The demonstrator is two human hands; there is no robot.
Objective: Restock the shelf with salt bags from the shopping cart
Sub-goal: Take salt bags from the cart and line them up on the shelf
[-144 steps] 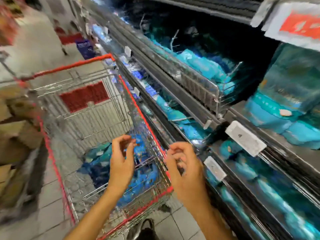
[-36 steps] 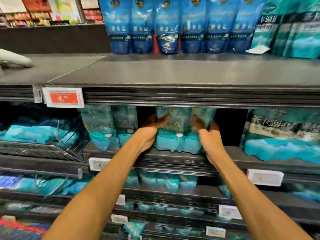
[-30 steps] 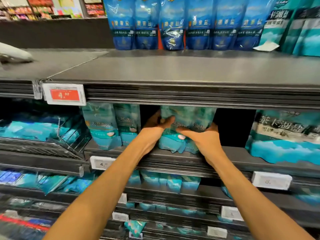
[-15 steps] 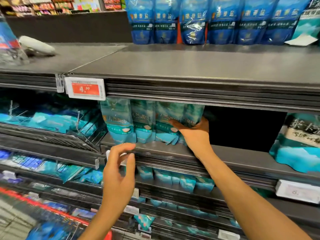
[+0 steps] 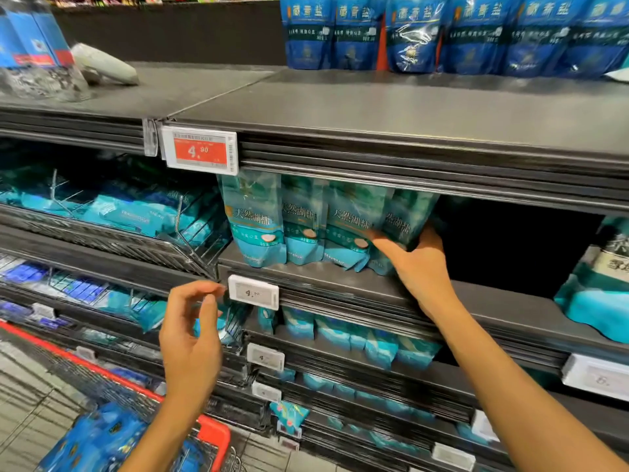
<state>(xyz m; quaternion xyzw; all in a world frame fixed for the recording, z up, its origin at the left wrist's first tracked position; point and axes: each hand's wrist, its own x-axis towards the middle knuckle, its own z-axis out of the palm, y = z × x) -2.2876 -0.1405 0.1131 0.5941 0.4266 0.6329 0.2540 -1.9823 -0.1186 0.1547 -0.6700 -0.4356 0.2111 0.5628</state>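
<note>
Standing upright in a row at the frame's center, four teal salt bags (image 5: 308,221) sit on the dark shelf (image 5: 340,277), each a glossy pouch with white characters across the middle, a lighter turquoise band at the foot and a small pale oval low on the front. The right hand (image 5: 420,267) holds the rightmost bag (image 5: 400,229) of the four, thumb across its lower front and fingers behind its right edge, so this grip is closed on the bag. To the right of that bag the shelf runs dark and bare up to a larger teal bag (image 5: 599,287) at the right edge.

The left hand (image 5: 190,338) hovers in the lower left center, fingers loosely curved, thumb and forefinger near each other, grip holding nothing, just left of a white price tag (image 5: 253,292) on the shelf edge. One red price tag (image 5: 200,151) hangs above on the upper shelf lip. Along the top of the frame stand six dark blue bags (image 5: 412,35) in a row.

At the lower left, the shopping cart (image 5: 211,434) with its red rim holds blue salt bags (image 5: 98,441); their number cannot be told. Lower shelves carry more teal pouches, blurred.
</note>
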